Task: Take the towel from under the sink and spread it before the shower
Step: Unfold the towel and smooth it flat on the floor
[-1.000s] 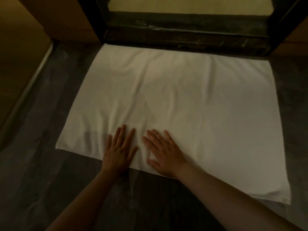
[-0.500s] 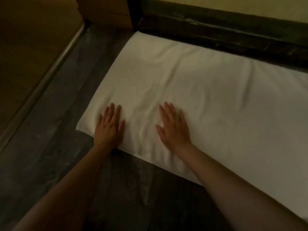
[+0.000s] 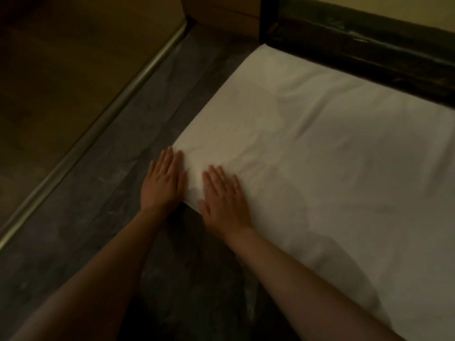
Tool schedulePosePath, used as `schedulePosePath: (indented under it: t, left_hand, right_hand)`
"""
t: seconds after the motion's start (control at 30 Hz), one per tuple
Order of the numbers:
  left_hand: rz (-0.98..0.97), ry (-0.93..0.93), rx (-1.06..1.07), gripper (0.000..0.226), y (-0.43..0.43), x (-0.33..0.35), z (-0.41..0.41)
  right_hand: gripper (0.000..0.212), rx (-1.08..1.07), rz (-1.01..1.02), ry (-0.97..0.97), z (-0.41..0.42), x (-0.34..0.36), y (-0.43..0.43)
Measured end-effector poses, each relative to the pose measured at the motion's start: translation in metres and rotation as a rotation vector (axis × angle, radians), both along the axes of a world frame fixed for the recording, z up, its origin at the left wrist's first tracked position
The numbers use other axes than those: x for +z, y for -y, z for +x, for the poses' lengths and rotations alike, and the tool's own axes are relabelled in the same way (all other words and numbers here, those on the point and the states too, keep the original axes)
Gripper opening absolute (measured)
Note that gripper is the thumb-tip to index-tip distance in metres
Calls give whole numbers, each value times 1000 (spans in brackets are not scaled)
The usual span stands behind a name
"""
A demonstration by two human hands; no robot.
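A white towel (image 3: 332,153) lies spread flat on the dark floor, its far edge against the black shower threshold (image 3: 364,57). My left hand (image 3: 162,183) lies flat with straight fingers at the towel's near left corner, fingertips on the cloth and palm mostly on the floor. My right hand (image 3: 224,198) presses flat on the towel just to the right of it, fingers straight. A few soft creases run across the cloth past my hands.
Dark stone floor (image 3: 103,217) lies left of and before the towel. A metal strip (image 3: 93,136) runs diagonally at the left, with brown flooring (image 3: 61,70) beyond it. A brown wall base (image 3: 221,13) stands left of the black threshold.
Both hands have slid left along the towel's near edge to its left corner and come close together. The view has shifted left with them.
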State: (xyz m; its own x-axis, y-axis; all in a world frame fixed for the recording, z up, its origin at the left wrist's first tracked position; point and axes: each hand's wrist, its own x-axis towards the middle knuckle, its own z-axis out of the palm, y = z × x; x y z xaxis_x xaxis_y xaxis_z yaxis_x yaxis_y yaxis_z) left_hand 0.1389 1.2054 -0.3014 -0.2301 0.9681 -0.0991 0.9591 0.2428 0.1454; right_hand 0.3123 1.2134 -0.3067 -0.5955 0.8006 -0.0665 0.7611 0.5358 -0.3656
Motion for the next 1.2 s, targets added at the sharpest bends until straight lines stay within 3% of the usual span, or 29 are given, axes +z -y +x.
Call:
schedulePosePath:
  t: [0.13,0.33,0.67,0.8,0.93,1.03,1.2]
  left_hand:
    - [-13,29,-112,55,-14,-3,7]
    - [-47,-13,-114,56,-15,-17,-7]
    - [-164,-124,112,53,2,-3,-52]
    - [-60,-122,121,48,-3,19,-48]
    - [21,-104,107,41,-17,41,-2]
    - [89,-36,-4,39,-31,50,51]
    - [177,46,-215,37,-50,61,149]
  right_hand:
    - [67,-177,22,87,-12,0,-35]
    - [68,-107,68,123,-38,-6,-35]
    - [79,274,31,212,-78,1,-17]
    - [70,427,-60,124,-81,15,-22]
    - [46,234,-135,-88,-37,42,-54]
    - [35,113,-28,20,28,53,-77]
    - [45,-36,106,154,151,63,-97]
